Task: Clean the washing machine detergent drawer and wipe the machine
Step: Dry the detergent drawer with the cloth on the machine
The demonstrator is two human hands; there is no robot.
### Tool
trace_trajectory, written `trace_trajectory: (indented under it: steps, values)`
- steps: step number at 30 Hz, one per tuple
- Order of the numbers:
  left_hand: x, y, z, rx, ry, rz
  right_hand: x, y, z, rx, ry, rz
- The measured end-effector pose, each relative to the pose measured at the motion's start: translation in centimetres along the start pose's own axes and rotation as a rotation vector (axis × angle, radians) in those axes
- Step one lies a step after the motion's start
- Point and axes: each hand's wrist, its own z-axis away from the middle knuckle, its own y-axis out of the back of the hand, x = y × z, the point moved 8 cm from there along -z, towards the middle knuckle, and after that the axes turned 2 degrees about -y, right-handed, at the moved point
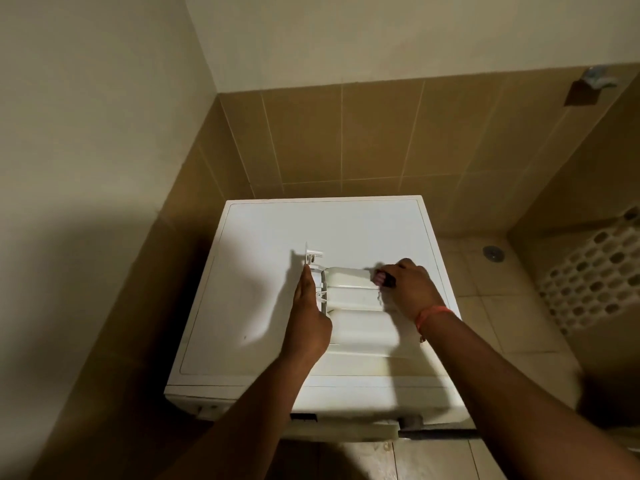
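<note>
One white, box-shaped washing machine [277, 230] with a smooth, flat metal top stands in a corner of glossy tan wall tiles [346, 140] set below plain cream plaster; no brand name or writing can be read on it. To the right of the machine the floor is laid with pale square tiles, and one white plastic laundry basket [588, 275] pierced with round holes leans there. A single round metal floor drain [492, 253] sits between the machine and the basket.

On top of the machine, toward its front right, lies one white moulded plastic detergent drawer [356, 320], taken out of its slot, long and trough-shaped with rounded compartments and a thin upright tab at its far left corner.

Two bare hands work on the drawer. The left hand [308, 317] lies along the drawer's left wall with its fingers straight and together, bracing it. The right hand [408, 289], with one orange thread band at the wrist, is at the drawer's far right corner, fingers curled tight round one small dark-handled brush [382, 278] with pinkish bristles, its head touching the drawer's rim.
</note>
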Motion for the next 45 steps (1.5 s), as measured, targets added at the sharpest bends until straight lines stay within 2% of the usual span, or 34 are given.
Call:
trace_trajectory:
  steps: [2,6,10,12,13,15,20,22,24,29,34,41,45]
  values:
    - [-0.1,0.0,-0.1,0.004,-0.002,-0.001,-1.7,-0.6,0.0,-0.014,-0.047,0.095]
    - [-0.2,0.0,-0.2,-0.001,-0.009,-0.017,-7.3,-2.4,0.4,-0.012,0.199,0.042]
    - [-0.1,0.0,0.0,-0.015,-0.001,-0.022,-5.6,-1.1,1.0,-0.078,0.266,0.067]
    - [-0.1,0.1,0.1,-0.018,0.014,-0.003,-3.0,-0.2,1.0,-0.145,0.202,0.170]
    - [0.0,0.0,0.1,-0.022,0.018,0.011,-1.5,0.4,0.9,-0.170,0.106,0.199]
    - [-0.1,0.0,0.3,-0.035,0.040,0.043,-1.0,1.3,0.7,-0.206,0.030,0.197]
    - [-0.4,0.0,0.3,-0.029,0.082,0.055,-8.2,2.5,0.0,0.010,-0.050,-0.445]
    - [-0.2,0.1,0.3,-0.018,0.075,0.044,-10.9,1.2,-0.7,-0.017,-0.155,-0.698]
    - [-0.3,-0.1,0.2,-0.026,0.066,0.048,-13.1,0.3,-1.7,-0.037,-0.218,-0.777]
    - [-0.4,-0.2,0.2,-0.041,0.074,0.078,-15.7,0.8,-2.9,-0.083,-0.184,-0.585]
    - [-0.5,-0.8,-0.5,-0.028,-0.017,0.224,-15.3,0.0,-0.3,-0.183,-0.103,-0.458]
    - [-0.1,-0.4,0.2,-0.060,0.043,0.117,-15.3,1.0,-2.4,-0.081,-0.192,-0.595]
    - [-0.3,-0.5,-0.2,-0.030,0.017,0.173,-15.0,0.3,-0.6,-0.154,-0.145,-0.518]
